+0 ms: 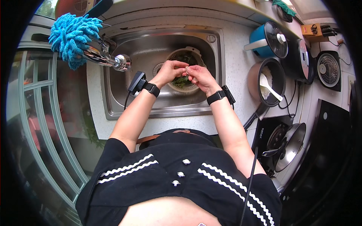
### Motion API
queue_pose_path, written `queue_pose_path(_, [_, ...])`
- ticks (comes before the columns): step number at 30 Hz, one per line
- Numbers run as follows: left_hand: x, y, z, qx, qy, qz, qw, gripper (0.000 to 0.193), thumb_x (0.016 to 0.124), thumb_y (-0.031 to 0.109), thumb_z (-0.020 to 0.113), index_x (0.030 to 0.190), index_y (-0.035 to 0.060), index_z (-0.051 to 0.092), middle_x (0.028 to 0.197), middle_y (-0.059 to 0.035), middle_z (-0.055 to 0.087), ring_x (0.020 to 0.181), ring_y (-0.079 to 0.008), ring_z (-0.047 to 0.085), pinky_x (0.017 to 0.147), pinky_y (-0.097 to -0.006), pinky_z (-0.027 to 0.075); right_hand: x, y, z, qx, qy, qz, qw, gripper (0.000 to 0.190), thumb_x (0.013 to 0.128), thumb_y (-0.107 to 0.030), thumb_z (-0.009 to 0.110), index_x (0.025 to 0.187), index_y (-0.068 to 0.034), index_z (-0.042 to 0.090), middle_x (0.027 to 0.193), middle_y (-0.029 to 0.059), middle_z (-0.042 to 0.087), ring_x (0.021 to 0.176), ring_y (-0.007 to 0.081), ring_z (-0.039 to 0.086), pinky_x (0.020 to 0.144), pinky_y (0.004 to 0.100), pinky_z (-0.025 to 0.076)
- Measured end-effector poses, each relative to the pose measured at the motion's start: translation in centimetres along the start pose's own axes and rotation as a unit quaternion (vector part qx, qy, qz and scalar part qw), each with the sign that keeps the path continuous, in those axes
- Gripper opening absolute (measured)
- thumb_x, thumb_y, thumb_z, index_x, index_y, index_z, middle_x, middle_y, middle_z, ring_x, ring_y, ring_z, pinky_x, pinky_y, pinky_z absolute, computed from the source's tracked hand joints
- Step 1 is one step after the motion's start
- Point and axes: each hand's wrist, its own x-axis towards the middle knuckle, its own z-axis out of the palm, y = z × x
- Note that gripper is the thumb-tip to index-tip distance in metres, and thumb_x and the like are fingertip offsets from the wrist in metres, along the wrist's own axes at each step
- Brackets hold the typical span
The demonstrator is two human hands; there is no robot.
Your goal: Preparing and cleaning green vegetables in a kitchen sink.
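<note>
My left hand (pixel 170 73) and my right hand (pixel 200 76) meet at the fingertips above a stainless steel sink (pixel 135 45). Thumb and forefinger of each hand are pinched close together; whether something small is between them cannot be told. Beneath them a round, light-coloured plastic colander (pixel 179 52) stands in the sink, with leafy greens (pixel 181 82) inside. My hands hide part of the colander and its greens. The drain strainer (pixel 157 68) shows just left of my left hand. Each wrist wears a black strap with a small device.
A chrome faucet (pixel 123 62) and a blue chenille duster (pixel 74 38) are at the left. On the right stand a blue lidded pot (pixel 258 39), a saucepan (pixel 253 80) holding a white spoon (pixel 270 87) and white food, a rice cooker (pixel 305 58), a knife block (pixel 312 32) and a hob with a metal lid (pixel 291 149).
</note>
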Motion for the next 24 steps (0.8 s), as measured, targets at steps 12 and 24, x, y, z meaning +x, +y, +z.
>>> queue_pose_path(12, [-0.3, 0.3, -0.5, 0.077, 0.031, 0.055, 0.995, 0.016, 0.073, 0.013, 0.066, 0.081, 0.0002, 0.065, 0.066, -0.003, 0.061, 0.06, -0.0076, 0.055, 0.055, -0.0203, 0.044, -0.6, -0.2, 0.0, 0.012, 0.017, 0.026, 0.999, 0.017, 0.084, -0.019, 0.057, 0.088, -0.003, 0.058, 0.072, 0.003, 0.06, 0.052, 0.002, 0.047, 0.04, 0.0125, 0.033])
queue_pose_path(24, [0.6, -1.5, -0.5, 0.048, 0.091, -0.036, 0.994, 0.018, 0.078, 0.011, 0.062, 0.092, -0.0009, 0.064, 0.067, 0.0002, 0.057, 0.057, -0.0045, 0.046, 0.048, -0.0183, 0.034, 0.2, 0.8, 0.1, 0.017, 0.092, -0.02, 0.995, 0.016, 0.083, -0.013, 0.057, 0.093, 0.0, 0.059, 0.072, 0.0009, 0.058, 0.054, 0.0032, 0.048, 0.041, 0.0153, 0.034])
